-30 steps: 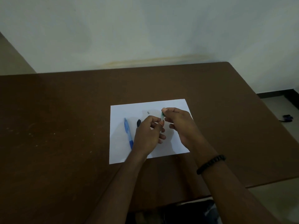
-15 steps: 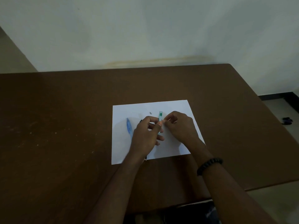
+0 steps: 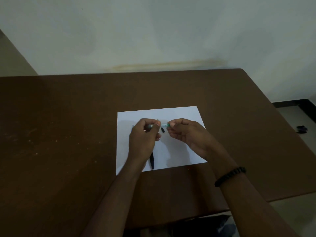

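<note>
Green translucent plastic, a short pen barrel, spans the gap between a person's two hands just above the far half of a white sheet of paper; the left hand pinches one end between thumb and curled fingers; the right hand pinches the other end between thumb tip and forefinger; both grips are closed tight on the barrel, the remaining fingers curled loosely beneath. The barrel lies level, roughly parallel to the sheet's far edge, and appears lifted off the paper rather than resting on it.

A small black cap lies on the sheet just beneath the barrel, between the two hands; a black pen lies at the sheet's near edge, its tip pointing toward the person, partly hidden by the left wrist. The sheet sits on a brown table; a dark beaded bracelet circles the right wrist, on the near side of the sheet.

The step in hand looks like work on the barrel's ends, freeing a part or seating one; which of the two cannot be told. The next move likely calls for a steady counter-hold from the left hand while the right turns or draws along the barrel's axis; it is best done over the sheet, so any loose piece lands on paper.
</note>
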